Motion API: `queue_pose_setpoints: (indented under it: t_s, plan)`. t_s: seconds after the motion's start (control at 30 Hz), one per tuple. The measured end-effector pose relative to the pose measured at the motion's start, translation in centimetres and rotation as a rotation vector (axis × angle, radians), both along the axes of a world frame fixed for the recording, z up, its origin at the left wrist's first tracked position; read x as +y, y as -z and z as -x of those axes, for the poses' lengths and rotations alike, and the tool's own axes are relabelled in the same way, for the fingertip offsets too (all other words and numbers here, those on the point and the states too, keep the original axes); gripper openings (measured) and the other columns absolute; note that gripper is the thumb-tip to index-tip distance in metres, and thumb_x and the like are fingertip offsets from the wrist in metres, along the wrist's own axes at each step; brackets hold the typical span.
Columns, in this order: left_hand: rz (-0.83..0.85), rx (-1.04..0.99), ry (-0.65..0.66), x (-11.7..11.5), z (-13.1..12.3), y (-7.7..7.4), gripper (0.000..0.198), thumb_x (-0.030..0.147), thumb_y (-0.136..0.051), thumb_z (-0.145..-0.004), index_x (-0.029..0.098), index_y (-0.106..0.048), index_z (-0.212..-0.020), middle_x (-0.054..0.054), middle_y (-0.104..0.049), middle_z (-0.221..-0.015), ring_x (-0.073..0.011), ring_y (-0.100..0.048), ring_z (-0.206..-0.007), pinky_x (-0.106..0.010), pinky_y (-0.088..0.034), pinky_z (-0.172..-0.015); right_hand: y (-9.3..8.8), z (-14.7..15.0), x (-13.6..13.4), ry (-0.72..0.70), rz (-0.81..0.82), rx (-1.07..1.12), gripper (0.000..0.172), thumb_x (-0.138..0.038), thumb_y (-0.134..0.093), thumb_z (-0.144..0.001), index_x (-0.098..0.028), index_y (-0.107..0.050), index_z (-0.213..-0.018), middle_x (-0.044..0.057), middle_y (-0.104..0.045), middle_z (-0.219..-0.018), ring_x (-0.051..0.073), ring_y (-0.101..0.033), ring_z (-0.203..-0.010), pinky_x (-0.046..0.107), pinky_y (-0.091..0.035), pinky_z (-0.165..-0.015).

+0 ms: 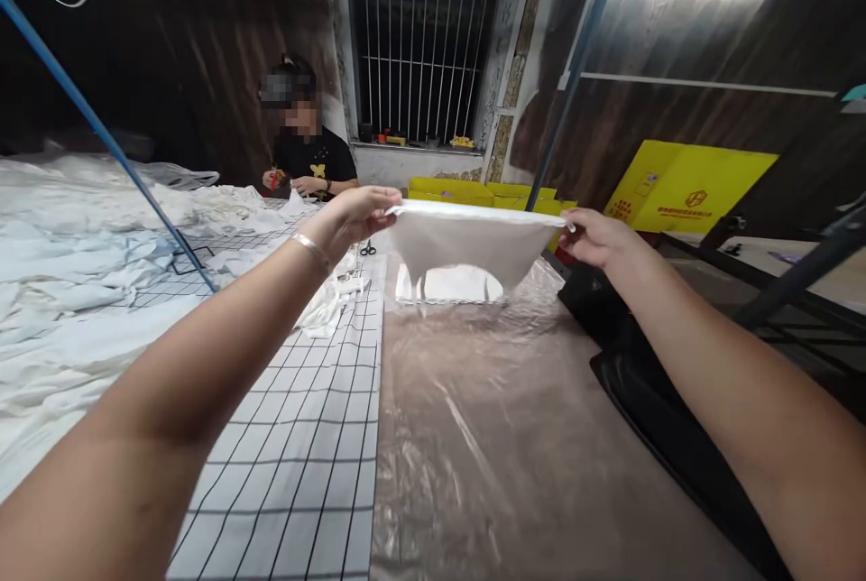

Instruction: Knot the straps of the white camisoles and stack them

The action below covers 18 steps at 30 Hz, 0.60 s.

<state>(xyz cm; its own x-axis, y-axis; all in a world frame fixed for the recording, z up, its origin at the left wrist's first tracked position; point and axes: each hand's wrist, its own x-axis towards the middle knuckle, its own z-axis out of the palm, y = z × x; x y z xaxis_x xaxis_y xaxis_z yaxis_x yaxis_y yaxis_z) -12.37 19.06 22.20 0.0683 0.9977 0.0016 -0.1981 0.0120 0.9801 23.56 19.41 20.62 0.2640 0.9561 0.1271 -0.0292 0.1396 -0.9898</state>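
Note:
A white stretchy garment [474, 243] hangs between my hands in the head view, its top edge pulled taut sideways. Its lower edge has a curved opening, and the exact kind of garment is unclear. My left hand [365, 209] pinches the left end of that edge; a light bracelet circles the wrist. At the opposite end, my right hand [595, 236] grips the corner between thumb and fingers. Beneath and partly behind the garment lies a flat white folded pile [450, 285], on a clear plastic sheet [446, 419] covering the brownish tabletop.
Heaped white cloth [74, 292] covers the left of the checked tablecloth [290, 437]. Small black scissors [367, 248] lie beyond my left hand. Across the table sits a person [317, 157] handling white cloth. Yellow boxes [450, 190], a black bag [649, 401] and blue poles [101, 125] stand around.

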Motion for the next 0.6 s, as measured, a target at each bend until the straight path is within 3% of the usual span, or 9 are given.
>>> queue_pose_setpoints:
  t_s: [0.1, 0.2, 0.3, 0.4, 0.5, 0.6]
  plan:
    - [-0.087, 0.061, -0.102, 5.9, -1.2, 0.4, 0.014, -0.002, -0.062, -0.079, 0.012, -0.062, -0.075, 0.001, -0.057, -0.066, -0.0046, -0.053, -0.058, -0.018, -0.052, -0.063, -0.2, 0.3, 5.8, 0.092, 0.060, -0.047, 0.022, -0.002, -0.063, -0.074, -0.019, -0.049, -0.070, -0.005, -0.051, -0.058, 0.007, -0.049, -0.050, 0.016, -0.042, -0.046]
    - [-0.011, 0.211, -0.157, 9.3, -2.1, 4.7, 0.013, -0.001, -0.065, -0.075, 0.012, -0.062, -0.072, 0.000, -0.059, -0.067, -0.0062, -0.055, -0.061, -0.020, -0.051, -0.065, 3.7, 0.7, 8.8, 0.098, 0.230, -0.199, 0.018, -0.004, -0.060, -0.082, -0.018, -0.052, -0.075, -0.003, -0.053, -0.060, 0.008, -0.049, -0.051, 0.018, -0.043, -0.047]
    - [0.112, 0.408, -0.181, 10.6, -2.7, 11.4, 0.016, -0.002, -0.070, -0.064, 0.011, -0.060, -0.063, -0.001, -0.059, -0.060, -0.0092, -0.055, -0.056, -0.023, -0.051, -0.059, 9.8, 1.1, 9.4, 0.055, 0.328, -0.283, 0.005, -0.018, -0.061, -0.089, -0.015, -0.061, -0.093, 0.003, -0.063, -0.081, 0.012, -0.058, -0.065, 0.026, -0.052, -0.058]
    - [0.176, 0.528, -0.133, 10.8, -2.9, 17.2, 0.020, -0.002, -0.072, -0.057, 0.012, -0.058, -0.055, -0.001, -0.056, -0.052, -0.0116, -0.052, -0.050, -0.027, -0.049, -0.054, 14.9, 1.2, 8.8, 0.029, 0.326, -0.328, 0.030, -0.035, -0.058, -0.093, -0.016, -0.059, -0.117, 0.008, -0.061, -0.115, 0.020, -0.062, -0.096, 0.038, -0.055, -0.080]
    - [0.180, 0.627, -0.085, 11.1, -2.9, 20.2, 0.018, -0.001, -0.069, -0.059, 0.013, -0.058, -0.058, 0.001, -0.053, -0.051, -0.0127, -0.053, -0.049, -0.029, -0.049, -0.055, 17.5, 0.8, 7.8, 0.023, 0.304, -0.395, 0.034, -0.037, -0.059, -0.092, -0.017, -0.060, -0.120, 0.007, -0.058, -0.123, 0.025, -0.060, -0.105, 0.041, -0.053, -0.087]
    - [0.141, 0.744, -0.069, 11.2, -3.3, 20.8, 0.019, -0.001, -0.067, -0.060, 0.015, -0.057, -0.058, 0.001, -0.053, -0.054, -0.0168, -0.058, -0.054, -0.033, -0.050, -0.061, 17.9, 0.7, 7.0, 0.006, 0.278, -0.471, 0.034, -0.037, -0.059, -0.092, -0.017, -0.060, -0.120, 0.007, -0.058, -0.124, 0.025, -0.060, -0.105, 0.040, -0.053, -0.086]
